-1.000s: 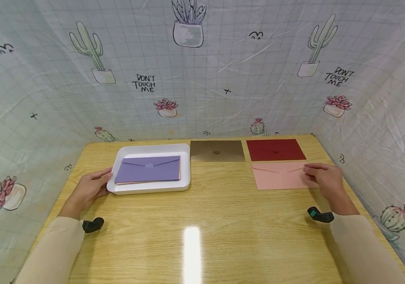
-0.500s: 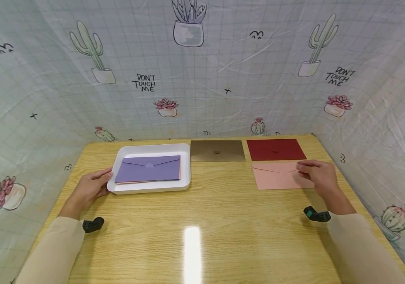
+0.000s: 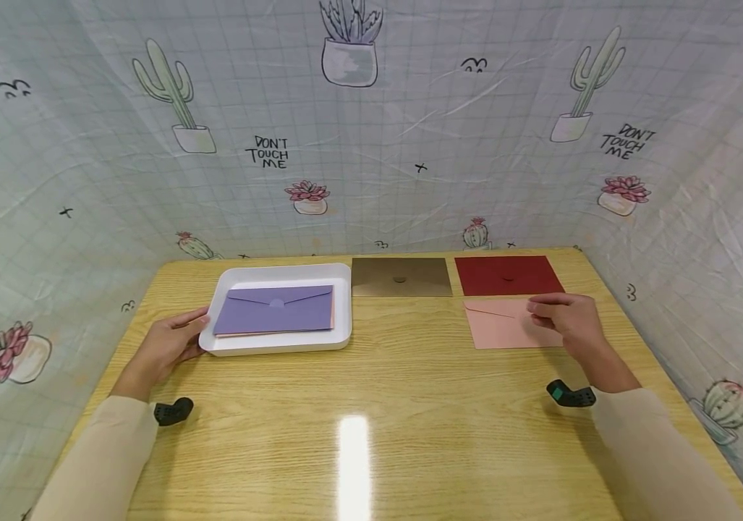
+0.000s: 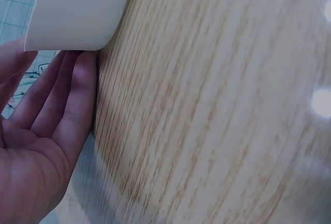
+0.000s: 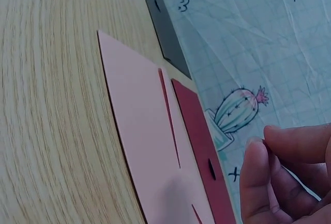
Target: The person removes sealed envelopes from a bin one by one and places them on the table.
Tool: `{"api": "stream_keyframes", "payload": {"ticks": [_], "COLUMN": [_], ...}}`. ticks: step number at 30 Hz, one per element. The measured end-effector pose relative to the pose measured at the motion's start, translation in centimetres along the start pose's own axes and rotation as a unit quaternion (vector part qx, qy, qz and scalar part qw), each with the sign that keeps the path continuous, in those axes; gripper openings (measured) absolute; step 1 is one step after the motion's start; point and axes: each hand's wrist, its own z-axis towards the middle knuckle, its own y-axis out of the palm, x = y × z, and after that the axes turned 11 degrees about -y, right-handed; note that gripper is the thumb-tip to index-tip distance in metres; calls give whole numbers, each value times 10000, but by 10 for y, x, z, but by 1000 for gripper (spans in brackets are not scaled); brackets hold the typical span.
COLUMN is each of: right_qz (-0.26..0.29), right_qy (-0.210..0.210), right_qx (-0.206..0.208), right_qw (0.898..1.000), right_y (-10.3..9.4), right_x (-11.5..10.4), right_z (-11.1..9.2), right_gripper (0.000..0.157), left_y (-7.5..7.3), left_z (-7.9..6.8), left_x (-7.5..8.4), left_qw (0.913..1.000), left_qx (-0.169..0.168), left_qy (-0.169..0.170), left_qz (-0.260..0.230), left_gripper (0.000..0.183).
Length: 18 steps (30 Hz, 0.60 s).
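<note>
Pink envelope: lay near the right edge of the worktop.
Right hand: hung over it, further left than a second earlier, thumb and fingertips drawn together on nothing visible.
Left hand: gripped the white tray near the far left corner.

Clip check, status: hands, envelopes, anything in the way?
Left hand grips white tray. Right hand over pink envelope, pinched together, nothing visibly held. Purple envelope inside white tray. Right hand partly hides pink envelope.
</note>
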Motion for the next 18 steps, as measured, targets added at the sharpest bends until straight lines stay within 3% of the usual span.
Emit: {"api": "stream_keyframes", "payload": {"ticks": [3,10,18], "right_qz": [-59,-424,-361], "right_qy": [-1,-3,-73], "right_qx": [-70,-221,-279], "right_qw": [10000,9989,9989], "right_y": [3,11,20], "right_x": [1,-5,-12], "right_z": [2,3,2], "right_gripper": [12,38,36], "left_y": [0,2,0], "left_z": [1,0,-1], "left_x": [0,0,0], "left_qw": [10000,10000,10000], "left_qx": [-29,30,-20], "left_qy": [37,-4,59], "left_qz": [-11,83,67], "left_gripper": [68,68,71]}}
